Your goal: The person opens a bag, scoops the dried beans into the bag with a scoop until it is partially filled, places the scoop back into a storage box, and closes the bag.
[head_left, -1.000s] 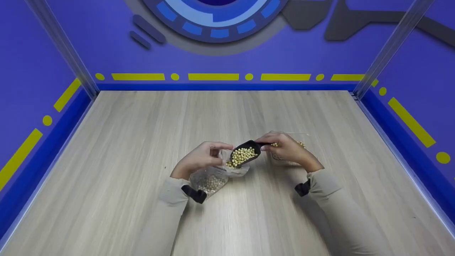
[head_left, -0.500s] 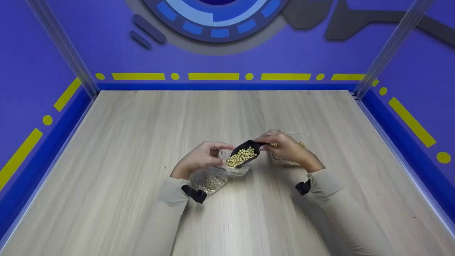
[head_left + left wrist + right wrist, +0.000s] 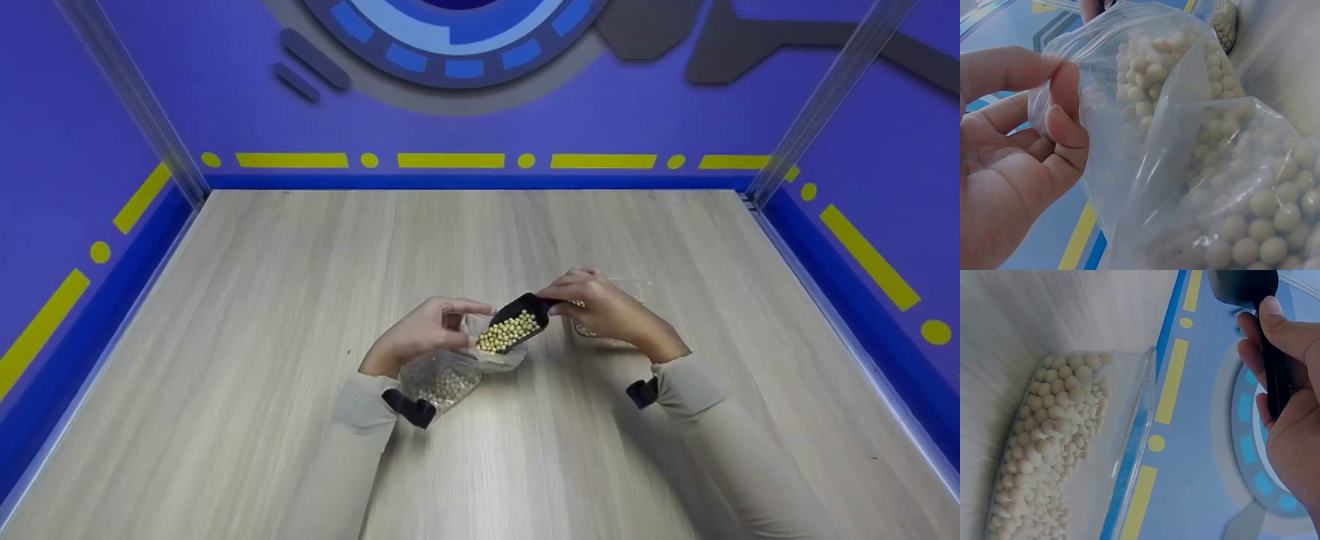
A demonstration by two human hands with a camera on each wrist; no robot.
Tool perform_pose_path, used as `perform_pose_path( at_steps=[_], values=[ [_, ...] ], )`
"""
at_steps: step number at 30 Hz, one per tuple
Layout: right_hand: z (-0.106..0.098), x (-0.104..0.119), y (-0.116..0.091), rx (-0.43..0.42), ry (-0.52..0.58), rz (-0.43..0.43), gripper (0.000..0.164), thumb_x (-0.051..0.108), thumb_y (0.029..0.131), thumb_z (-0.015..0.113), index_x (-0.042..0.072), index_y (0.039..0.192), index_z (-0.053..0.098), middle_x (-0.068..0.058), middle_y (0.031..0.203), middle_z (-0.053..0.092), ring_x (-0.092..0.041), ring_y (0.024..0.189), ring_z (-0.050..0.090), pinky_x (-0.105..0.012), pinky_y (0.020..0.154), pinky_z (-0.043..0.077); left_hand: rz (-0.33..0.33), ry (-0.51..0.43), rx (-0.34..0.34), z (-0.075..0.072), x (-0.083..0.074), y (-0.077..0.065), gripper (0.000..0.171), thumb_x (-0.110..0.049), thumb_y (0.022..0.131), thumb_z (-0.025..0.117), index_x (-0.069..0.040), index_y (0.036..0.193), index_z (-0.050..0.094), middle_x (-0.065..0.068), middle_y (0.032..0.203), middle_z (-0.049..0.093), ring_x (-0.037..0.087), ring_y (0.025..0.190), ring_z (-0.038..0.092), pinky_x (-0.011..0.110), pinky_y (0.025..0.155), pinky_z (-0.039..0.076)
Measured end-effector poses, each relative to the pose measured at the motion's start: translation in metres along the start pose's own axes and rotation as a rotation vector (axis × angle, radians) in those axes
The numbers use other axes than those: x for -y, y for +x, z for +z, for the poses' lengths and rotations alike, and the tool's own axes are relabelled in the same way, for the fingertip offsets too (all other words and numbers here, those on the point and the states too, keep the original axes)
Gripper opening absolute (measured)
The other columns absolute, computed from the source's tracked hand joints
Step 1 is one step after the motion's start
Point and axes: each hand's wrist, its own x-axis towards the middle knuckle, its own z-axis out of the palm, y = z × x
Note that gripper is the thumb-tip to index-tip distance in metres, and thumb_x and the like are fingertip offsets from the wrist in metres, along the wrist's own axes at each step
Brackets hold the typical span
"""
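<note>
My left hand (image 3: 426, 334) pinches the rim of a clear zip bag (image 3: 1145, 180) and holds its mouth apart. Pale round beads or beans (image 3: 1264, 230) lie in the lower part of the bag. With thumb and fingers my right hand (image 3: 604, 311) grips the handle of a black scoop (image 3: 1276, 371). The scoop's bowl carries a heap of yellowish balls (image 3: 511, 331) and tilts down to the left, its lip over the bag's mouth. Behind the right hand stands a clear plastic box (image 3: 1134, 416) partly filled with the same balls (image 3: 1044, 433).
Everything rests on a wood-grain table (image 3: 300, 255). Blue panels (image 3: 480, 127) with yellow marks enclose its back and sides. The clear box is close beside the right forearm. A tiny dark speck (image 3: 349, 352) lies left of the left hand.
The right hand has risen slightly, tilting the scoop more steeply toward the bag. The balls have shifted toward the scoop's lip. The left hand and bag have barely moved.
</note>
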Motion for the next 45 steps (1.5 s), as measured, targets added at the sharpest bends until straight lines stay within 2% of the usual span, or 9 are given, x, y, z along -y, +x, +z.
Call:
perform_pose_path(
  at_steps=[10,17,24,34,39,45],
  values=[
    [-0.007,0.007,0.002,-0.013,-0.071,-0.06,0.028,0.002,0.084,0.069,0.005,0.112,0.071,-0.007,0.102,0.071,-0.023,0.098,0.061,-0.04,0.09,0.034,-0.018,0.005,-0.013,0.001,0.0,0.001,0.055,0.009,0.076,0.06,0.003,0.13,0.057,-0.003,0.066,0.045,0.008,0.058,0.039,0.018,0.055,0.038],
    [-0.01,0.01,0.003,-0.029,-0.129,-0.109,0.028,-0.001,0.083,0.069,0.004,0.111,0.072,-0.006,0.1,0.071,-0.023,0.096,0.06,-0.039,0.087,0.033,-0.003,-0.022,-0.004,0.0,-0.001,0.001,0.055,0.01,0.076,0.059,0.004,0.131,0.056,-0.002,0.066,0.046,0.007,0.058,0.04,0.018,0.055,0.039],
    [-0.015,0.012,0.004,-0.04,-0.172,-0.118,0.028,0.001,0.084,0.069,0.005,0.111,0.072,-0.006,0.099,0.071,-0.023,0.095,0.061,-0.04,0.089,0.034,-0.002,-0.017,-0.003,0.0,0.0,0.001,0.054,0.008,0.075,0.059,0.002,0.129,0.058,-0.004,0.066,0.047,0.007,0.06,0.041,0.018,0.056,0.04],
    [-0.023,0.016,0.004,-0.059,-0.158,-0.132,0.029,0.002,0.083,0.07,0.005,0.111,0.072,-0.006,0.1,0.071,-0.022,0.096,0.061,-0.038,0.088,0.035,0.021,-0.057,-0.001,-0.003,-0.005,0.0,0.051,0.009,0.078,0.06,0.006,0.129,0.056,-0.005,0.069,0.052,0.005,0.062,0.046,0.019,0.061,0.046],
    [-0.025,0.017,0.005,-0.072,-0.153,-0.143,0.027,0.004,0.084,0.07,0.004,0.111,0.072,-0.006,0.1,0.071,-0.023,0.097,0.061,-0.038,0.09,0.036,0.046,-0.029,-0.014,-0.005,-0.009,0.0,0.049,0.01,0.078,0.06,0.007,0.127,0.058,-0.006,0.069,0.053,0.005,0.061,0.042,0.017,0.058,0.041],
    [-0.029,0.019,0.005,-0.079,-0.162,-0.135,0.027,0.004,0.084,0.07,0.004,0.111,0.072,-0.006,0.101,0.071,-0.023,0.097,0.061,-0.039,0.09,0.035,0.042,-0.029,-0.014,-0.007,-0.014,-0.001,0.051,0.011,0.076,0.059,0.007,0.126,0.059,-0.006,0.065,0.05,0.006,0.058,0.039,0.017,0.056,0.039]
  ],
)
